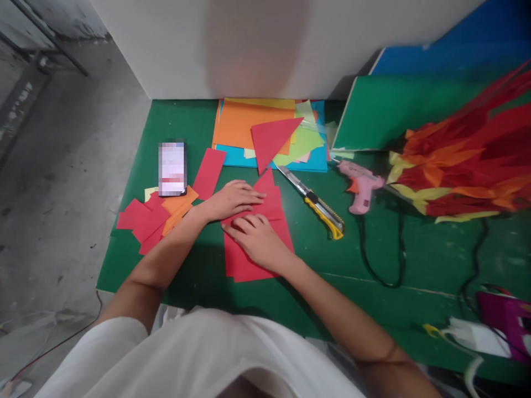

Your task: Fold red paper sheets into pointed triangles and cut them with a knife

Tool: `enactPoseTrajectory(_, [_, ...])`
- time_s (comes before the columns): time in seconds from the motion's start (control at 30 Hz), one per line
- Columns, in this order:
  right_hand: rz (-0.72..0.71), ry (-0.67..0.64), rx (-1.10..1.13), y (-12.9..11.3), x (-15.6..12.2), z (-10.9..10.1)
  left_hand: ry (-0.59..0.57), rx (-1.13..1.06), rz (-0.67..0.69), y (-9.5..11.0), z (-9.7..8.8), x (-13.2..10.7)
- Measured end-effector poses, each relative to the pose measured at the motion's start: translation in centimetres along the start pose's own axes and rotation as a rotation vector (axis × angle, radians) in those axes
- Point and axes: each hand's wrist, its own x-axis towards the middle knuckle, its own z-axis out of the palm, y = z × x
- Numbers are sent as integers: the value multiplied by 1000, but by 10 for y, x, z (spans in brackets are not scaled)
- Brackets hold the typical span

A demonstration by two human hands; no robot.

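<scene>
Several sheets of red paper (257,254) lie in front of me, the top one folded over with a pointed corner at its far end. My left hand (234,200) rests flat on the far part of the fold, fingers stretched to the right. Just nearer, my right hand (259,237) presses on the paper with its fingers spread along the folded edge. Right of the paper lies a yellow utility knife (313,203), its blade pointing away to the left. Beyond my hands a red paper triangle (274,141) tops the coloured sheets.
Orange, blue and green paper (236,130) is stacked by the white panel. A phone (172,171) and red and orange paper pieces (145,221) lie left. At right are a pink glue gun (362,185), its black cord and red-orange paper flames (477,160).
</scene>
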Motion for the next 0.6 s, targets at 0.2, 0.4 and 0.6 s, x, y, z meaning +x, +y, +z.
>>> enactPoseTrajectory(0.2, [21, -19, -15, -4, 4, -4, -26, 19, -28, 2, -2, 1])
enactPoseTrajectory(0.4, [39, 50, 15, -3, -5, 0, -45, 41, 11, 2, -3, 0])
enactPoseTrajectory(0.6, [199, 118, -35, -5, -19, -1, -46, 83, 39, 1, -3, -2])
